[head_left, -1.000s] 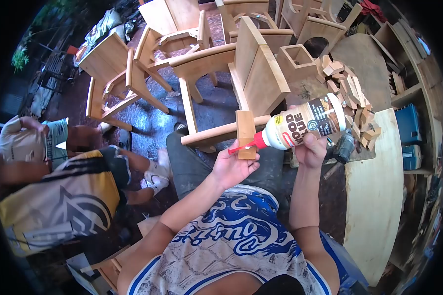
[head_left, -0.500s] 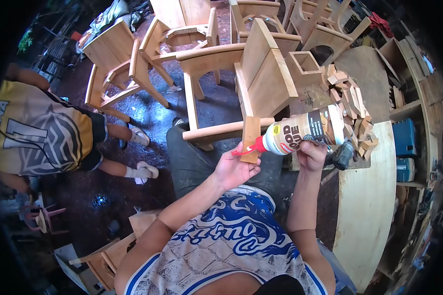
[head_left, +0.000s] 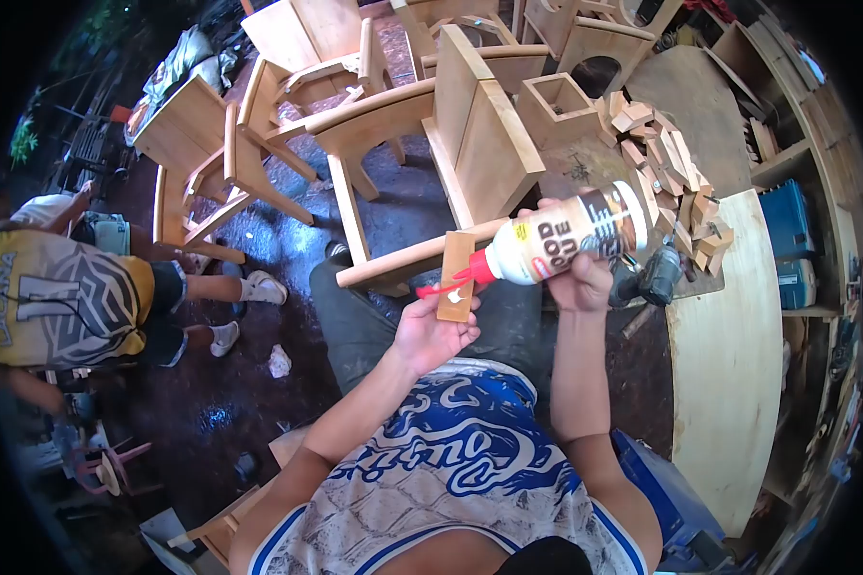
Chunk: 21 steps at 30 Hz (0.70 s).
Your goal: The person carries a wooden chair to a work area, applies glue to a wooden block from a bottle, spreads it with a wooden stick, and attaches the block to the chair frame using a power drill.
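My left hand [head_left: 435, 335] is closed around the lower end of a small flat wood block [head_left: 457, 254]. A white patch of glue [head_left: 456, 295] shows on the block's face. My right hand [head_left: 581, 280] grips a wood glue bottle [head_left: 537, 247], tipped on its side with its red nozzle [head_left: 470, 272] over the block. The nozzle's thin tip reaches toward my left fingers; whether it touches the block I cannot tell. Just beyond my hands stands a wooden chair [head_left: 489, 125], its front rail close behind the block.
Several unfinished chairs [head_left: 184, 125] stand further off. At the right, a pile of wood offcuts [head_left: 676, 172] and a power drill [head_left: 660, 275] lie on a bench, near a pale board [head_left: 724, 383] and blue cases [head_left: 788, 230]. Another person [head_left: 72, 297] is at the left.
More white glue shows on the block. Both hands, the block and the bottle have shifted slightly left in view. The other person has changed posture.
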### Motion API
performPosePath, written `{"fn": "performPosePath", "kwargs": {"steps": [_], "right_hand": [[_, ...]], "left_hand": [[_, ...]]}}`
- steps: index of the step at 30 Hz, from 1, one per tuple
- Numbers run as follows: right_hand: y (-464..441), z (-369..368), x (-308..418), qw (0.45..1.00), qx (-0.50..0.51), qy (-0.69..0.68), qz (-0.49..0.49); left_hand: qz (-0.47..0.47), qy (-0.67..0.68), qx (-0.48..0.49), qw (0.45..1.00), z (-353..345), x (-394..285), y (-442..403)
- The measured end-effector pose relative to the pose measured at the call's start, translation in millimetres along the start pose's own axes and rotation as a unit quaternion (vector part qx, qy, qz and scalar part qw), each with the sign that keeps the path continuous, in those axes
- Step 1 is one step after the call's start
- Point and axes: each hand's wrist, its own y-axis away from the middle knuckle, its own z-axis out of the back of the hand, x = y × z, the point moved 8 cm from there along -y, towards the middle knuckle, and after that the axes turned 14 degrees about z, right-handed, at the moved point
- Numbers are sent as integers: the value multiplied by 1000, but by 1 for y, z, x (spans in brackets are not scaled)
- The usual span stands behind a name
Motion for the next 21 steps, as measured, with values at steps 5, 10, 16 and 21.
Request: {"fn": "performPosePath", "kwargs": {"steps": [5, 10, 16, 21], "right_hand": [[23, 49, -42, 953, -243, -180, -38], [5, 140, -18, 913, -338, -224, 47], [-56, 324, 12, 861, -463, -178, 115], [-71, 406, -5, 792, -531, -285, 100]], "left_hand": [[-24, -28, -14, 999, 12, -8, -5], [-43, -80, -16, 996, 8, -13, 13], [-52, -120, 3, 991, 14, -15, 28], [-82, -129, 0, 988, 12, -18, 29]]}}
